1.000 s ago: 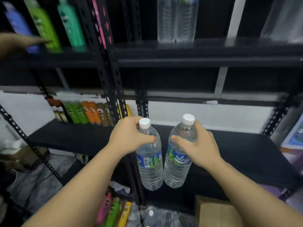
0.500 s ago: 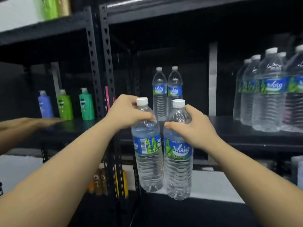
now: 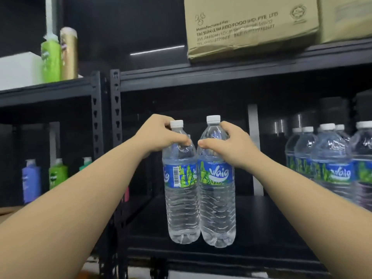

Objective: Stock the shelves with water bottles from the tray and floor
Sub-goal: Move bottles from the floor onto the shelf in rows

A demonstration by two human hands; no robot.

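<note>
I hold two clear water bottles with white caps and blue-green labels, upright and side by side. My left hand (image 3: 159, 135) grips the shoulder of the left bottle (image 3: 181, 208). My right hand (image 3: 229, 146) grips the shoulder of the right bottle (image 3: 218, 210). Both bottles hang just above the front part of a black shelf board (image 3: 267, 222). Several matching water bottles (image 3: 330, 164) stand on the same shelf at the right.
A black perforated upright post (image 3: 115, 117) stands left of the bottles. On the left shelf unit stand a purple (image 3: 30, 180) and a green bottle (image 3: 57, 174). A cardboard box (image 3: 249, 27) sits on the shelf above. Green and gold containers (image 3: 60, 55) stand upper left.
Both hands have lifted the two bottles from the lower shelf level up to the shelf with the stocked water bottles. The view has tilted upward, bringing the cardboard box into sight.
</note>
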